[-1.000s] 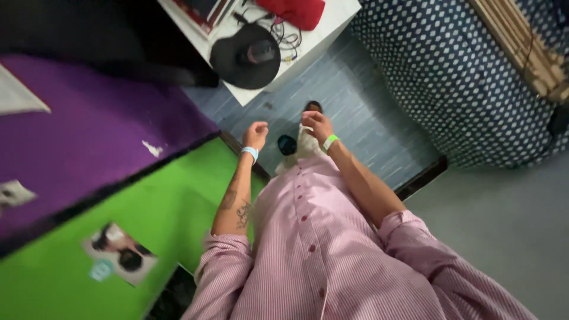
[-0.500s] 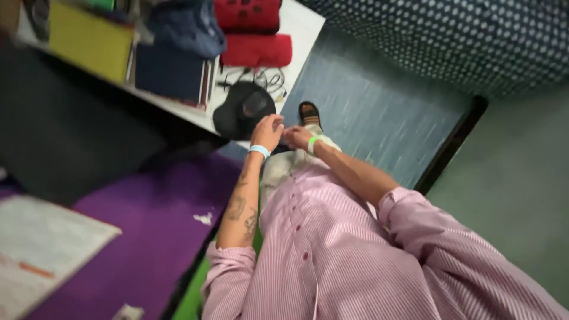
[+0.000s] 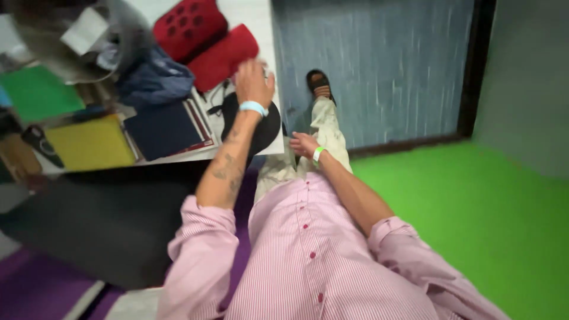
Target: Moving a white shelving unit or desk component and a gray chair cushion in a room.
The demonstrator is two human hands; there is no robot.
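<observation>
Round black mouse pad [image 3: 261,127], flat on the corner of the white desk [image 3: 252,15], partly covered by the forearm above it. Left hand [image 3: 253,82], light blue wristband at the wrist, extended over the far edge of that pad, fingers curled and blurred; whether it grips anything cannot be told. Just beyond the hand: soft red cushion [image 3: 224,56], rolled and oblong, touching or nearly touching the fingertips; behind that, a second red cushion with dark round spots [image 3: 189,26]. Beside the hand toward the desk's middle: tangle of thin black cables [image 3: 216,98], then a crumpled blue cloth [image 3: 154,83]. Nearer the person from there: dark navy flat book with a red-edged border [image 3: 163,127], a yellow rectangular folder [image 3: 89,142], and a green flat sheet [image 3: 35,92] further off. Right hand [image 3: 303,144], green wristband at the wrist, well below the left, lying loose on the pale trouser leg [image 3: 329,127], fingers slack and holding nothing. Beyond that hand: foot in a dark open sandal [image 3: 319,83] on blue-grey streaked flooring [image 3: 385,65]. To the far side of the right arm: bright green mat [image 3: 474,201]. Pink striped buttoned shirt [image 3: 308,255] fills the near foreground.
</observation>
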